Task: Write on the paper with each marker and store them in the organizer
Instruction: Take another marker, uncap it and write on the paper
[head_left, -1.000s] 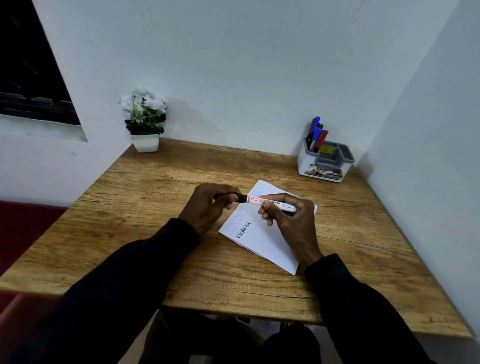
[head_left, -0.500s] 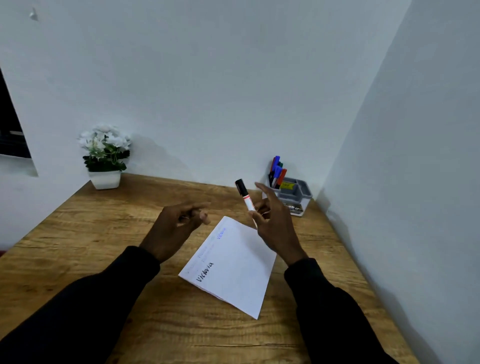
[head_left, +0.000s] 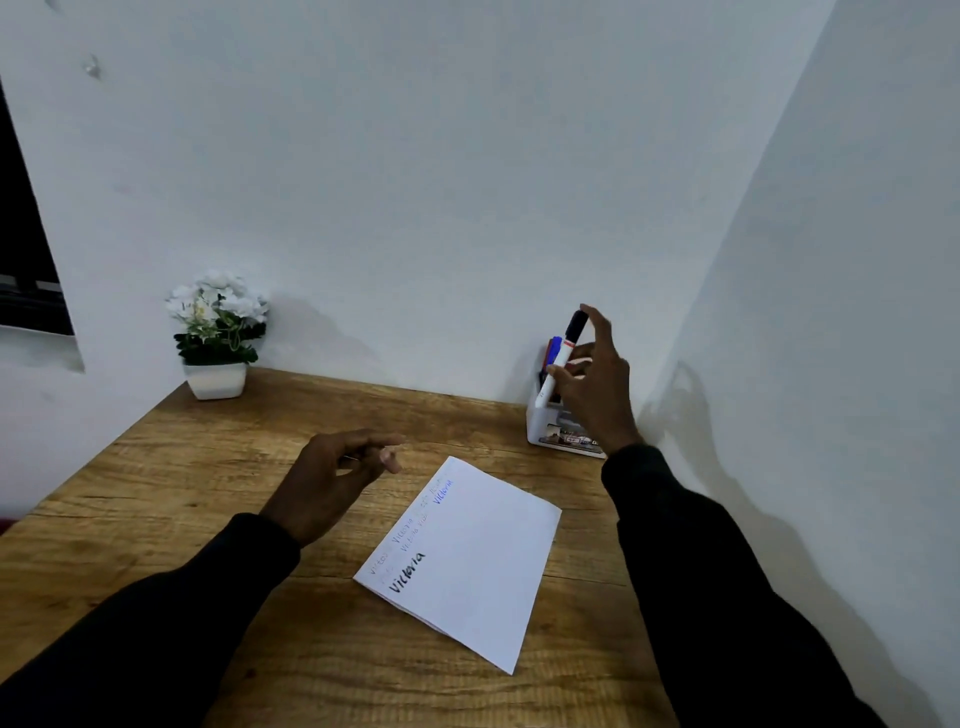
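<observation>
My right hand (head_left: 597, 384) pinches a white marker with a black cap (head_left: 563, 353), cap up and tilted, directly over the white-and-grey organizer (head_left: 540, 426) at the back right of the desk. The marker's lower end sits at the organizer's tall compartment, where blue and red markers (head_left: 553, 348) stand. My hand hides most of the organizer. The white paper (head_left: 478, 561) lies in the middle of the desk with handwritten words along its left edge. My left hand (head_left: 332, 483) hovers above the desk left of the paper, fingers loosely curled and holding nothing.
A white pot of white flowers (head_left: 217, 338) stands at the desk's back left corner. White walls close the wooden desk (head_left: 208, 493) in at the back and on the right. A dark window (head_left: 21, 249) is at the far left.
Both hands held the marker over the paper; my left hand let go. My right hand carried it from above the paper back to the organizer. The view tilted up.
</observation>
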